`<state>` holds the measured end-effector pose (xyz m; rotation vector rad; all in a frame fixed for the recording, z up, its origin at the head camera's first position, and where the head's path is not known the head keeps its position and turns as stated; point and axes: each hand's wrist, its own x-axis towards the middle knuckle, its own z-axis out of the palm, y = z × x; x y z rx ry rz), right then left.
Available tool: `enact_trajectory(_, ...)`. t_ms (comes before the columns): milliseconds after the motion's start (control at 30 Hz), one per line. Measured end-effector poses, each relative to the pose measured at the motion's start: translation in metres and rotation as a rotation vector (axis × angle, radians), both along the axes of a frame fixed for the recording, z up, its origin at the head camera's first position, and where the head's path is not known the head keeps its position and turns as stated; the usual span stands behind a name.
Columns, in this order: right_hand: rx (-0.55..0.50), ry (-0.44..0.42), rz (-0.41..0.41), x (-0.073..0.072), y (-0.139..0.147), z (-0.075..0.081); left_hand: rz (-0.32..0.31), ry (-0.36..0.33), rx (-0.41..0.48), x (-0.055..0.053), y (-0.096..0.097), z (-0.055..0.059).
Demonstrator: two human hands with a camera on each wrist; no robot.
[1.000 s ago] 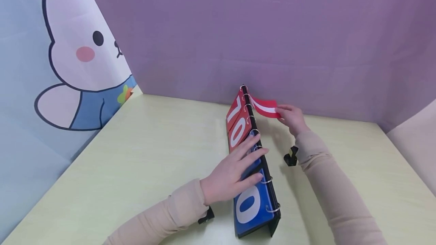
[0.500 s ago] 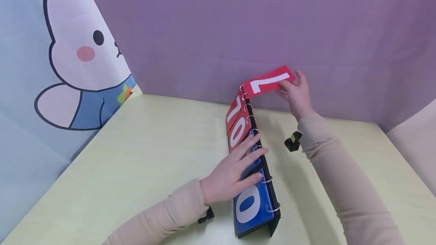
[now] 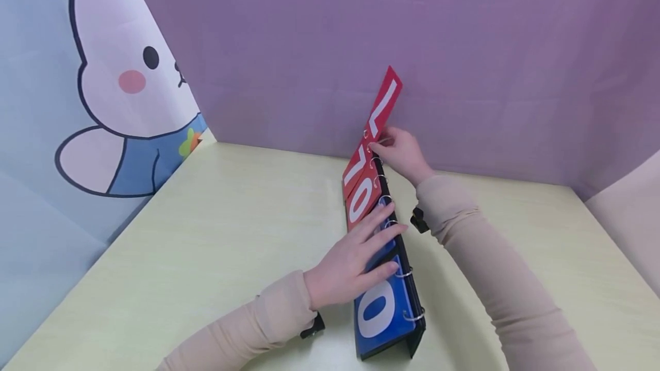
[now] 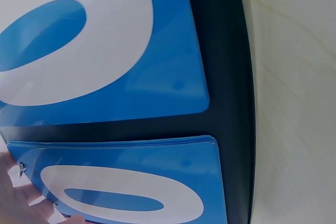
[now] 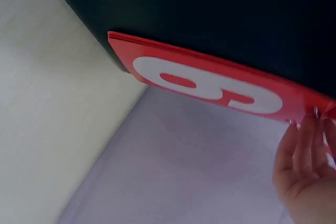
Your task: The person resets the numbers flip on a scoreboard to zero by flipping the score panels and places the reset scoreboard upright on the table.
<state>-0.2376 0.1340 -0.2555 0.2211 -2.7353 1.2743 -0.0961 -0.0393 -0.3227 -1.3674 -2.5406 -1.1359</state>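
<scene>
A tabletop flip scoreboard (image 3: 409,296) stands like a tent, ring-bound along its top edge. Red number cards hang at its far end and blue cards (image 3: 375,309) with white zeros at its near end. My left hand (image 3: 356,262) rests with spread fingers across the blue half and the top edge. At the far end, my right hand (image 3: 404,150) pinches the ring end of a raised red number card (image 3: 385,102), its white figure facing me. In the right wrist view, those fingers are right at the rings, beside a red card (image 5: 205,80) with a white 6.
The pale table (image 3: 247,233) extends to both sides of the scoreboard. A purple cloth backdrop (image 3: 490,73) rises behind it, with a cartoon rabbit (image 3: 149,73) printed on the sheet at left. Black wrist mounts (image 3: 420,220) sit on both sleeves.
My right hand has swung the red card up from behind the scoreboard until it points upward, and moved in from its outer end to the rings. The left hand has stayed put.
</scene>
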Motion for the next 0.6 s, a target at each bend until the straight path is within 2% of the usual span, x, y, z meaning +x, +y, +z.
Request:
enact_trajectory(100,0.083,0.088,-0.001,-0.0001,-0.0028,-0.0017,-0.002,0.01,0.003,-0.0006,0.0008,-0.0008)
enact_trajectory(200,0.119,0.198,-0.003,0.0016,-0.0039,-0.0019,-0.004,0.019,0.002,-0.0011,0.0016,-0.0016)
enact_trajectory(300,0.172,0.275,0.03,0.0033,-0.0039,-0.0019,-0.008,0.025,0.004,-0.0012,0.0018,-0.002)
enact_trajectory(467,0.351,0.305,0.159,0.0026,-0.0033,0.0007,-0.013,0.014,0.006,-0.0011,0.0023,-0.0023)
enact_trajectory(600,0.507,0.312,0.283,-0.004,-0.0024,0.0053,-0.015,0.004,0.004,-0.0012,0.0029,-0.0023)
